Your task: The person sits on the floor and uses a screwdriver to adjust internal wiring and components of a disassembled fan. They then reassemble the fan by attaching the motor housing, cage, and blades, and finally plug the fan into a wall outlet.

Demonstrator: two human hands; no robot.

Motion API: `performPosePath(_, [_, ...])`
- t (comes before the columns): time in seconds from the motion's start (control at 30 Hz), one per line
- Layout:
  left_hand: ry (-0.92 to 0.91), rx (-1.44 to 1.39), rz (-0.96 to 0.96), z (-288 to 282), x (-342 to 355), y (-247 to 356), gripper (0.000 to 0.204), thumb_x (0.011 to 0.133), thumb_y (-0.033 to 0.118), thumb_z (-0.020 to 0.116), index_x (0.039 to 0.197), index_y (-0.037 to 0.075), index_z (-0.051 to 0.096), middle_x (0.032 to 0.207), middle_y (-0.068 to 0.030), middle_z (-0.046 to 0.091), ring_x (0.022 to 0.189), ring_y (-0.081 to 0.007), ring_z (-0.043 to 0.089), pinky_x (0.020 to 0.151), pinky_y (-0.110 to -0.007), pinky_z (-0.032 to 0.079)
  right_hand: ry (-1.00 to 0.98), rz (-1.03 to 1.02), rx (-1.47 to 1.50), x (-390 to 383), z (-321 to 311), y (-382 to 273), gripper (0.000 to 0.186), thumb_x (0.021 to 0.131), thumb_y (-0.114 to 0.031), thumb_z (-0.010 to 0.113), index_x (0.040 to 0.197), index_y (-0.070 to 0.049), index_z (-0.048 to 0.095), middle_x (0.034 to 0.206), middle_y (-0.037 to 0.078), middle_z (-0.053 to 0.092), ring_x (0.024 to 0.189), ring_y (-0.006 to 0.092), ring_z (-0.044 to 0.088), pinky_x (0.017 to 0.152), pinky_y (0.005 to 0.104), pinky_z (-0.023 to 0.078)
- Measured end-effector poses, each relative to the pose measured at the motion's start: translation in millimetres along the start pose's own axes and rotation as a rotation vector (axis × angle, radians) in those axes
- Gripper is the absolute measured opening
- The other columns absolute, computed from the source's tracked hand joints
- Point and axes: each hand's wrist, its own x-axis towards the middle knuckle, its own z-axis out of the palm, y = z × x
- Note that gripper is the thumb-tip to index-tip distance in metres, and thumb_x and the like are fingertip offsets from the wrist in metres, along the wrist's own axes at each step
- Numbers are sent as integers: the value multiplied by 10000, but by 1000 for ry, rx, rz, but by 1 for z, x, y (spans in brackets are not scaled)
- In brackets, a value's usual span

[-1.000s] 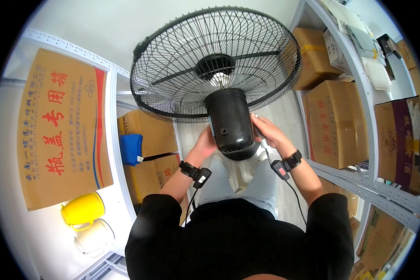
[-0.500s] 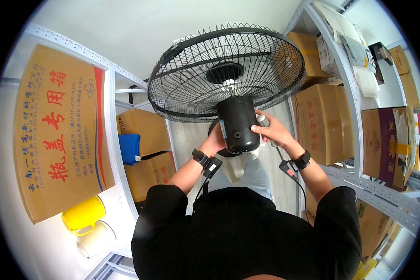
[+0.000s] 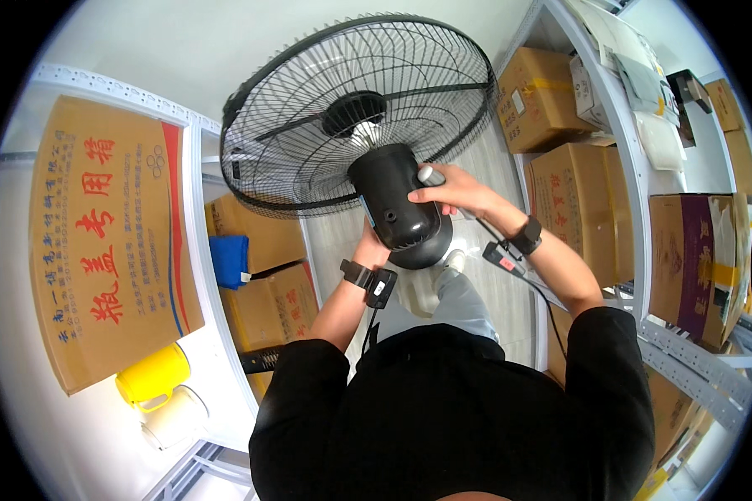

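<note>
Before me stands a black electric fan (image 3: 399,200), its round wire guard (image 3: 309,75) tilted away and its motor housing toward me. My left hand (image 3: 371,239) holds the housing's lower left side; its fingers are mostly hidden behind it. My right hand (image 3: 459,191) grips the right side, thumb lying on the black casing. A grey cylinder with a pale end (image 3: 431,175) sticks out beside the right thumb and index finger; whether it belongs to the fan I cannot tell. Below the housing, part of a round black base (image 3: 422,253) shows.
Metal shelving flanks me. On the left are a large printed carton (image 3: 113,250), a yellow jug (image 3: 154,374) and a blue bundle (image 3: 228,260). Cartons (image 3: 585,200) fill the right shelves near the guard. My shoe (image 3: 454,260) is beside the base. Cables hang from both wristbands.
The fan has shifted left and farther away in the view, its guard tilting more. Both hands have moved with it, and the right arm reaches farther left across the housing.
</note>
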Motion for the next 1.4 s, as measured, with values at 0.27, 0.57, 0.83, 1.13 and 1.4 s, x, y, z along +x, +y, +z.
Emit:
performPosePath(0.27, [54,-121,235,6,40,1,482,978,421,390,1143,-11,527,1002,-180,615,884,-282,639,771,-373,564,-178,-42,-194,42,-36,-36,611,729,-451,732,1139,-11,621,707,17,577,506,80,513,423,217,387])
performPosePath(0.57, [269,-386,528,-11,81,-29,532,947,496,408,1233,63,526,1169,-143,608,1053,-304,611,902,-442,524,-87,-191,-706,50,-48,-67,678,727,-599,696,1154,-75,647,737,144,668,612,202,659,543,304,536])
performPosePath(0.83, [444,-677,767,-44,139,-26,476,953,403,379,1203,43,565,1213,-118,604,1121,-299,575,994,-460,464,185,-591,-974,32,-41,-50,762,683,-404,789,1334,-122,509,1248,216,575,957,397,642,856,418,520])
performPosePath(1.13, [466,-794,883,-31,200,-28,370,968,328,379,1142,79,589,1143,-93,624,1036,-264,609,921,-393,512,234,-579,-1034,65,-88,-54,731,672,-286,808,1337,-224,511,1175,138,637,1059,351,608,885,429,503])
performPosePath(1.4, [817,-219,680,16,181,-132,577,959,269,487,1454,44,294,1410,-133,351,1198,-274,468,1037,-376,386,110,-601,-941,72,-137,-40,770,673,-161,816,1359,-278,486,1117,143,663,1000,383,624,860,431,502])
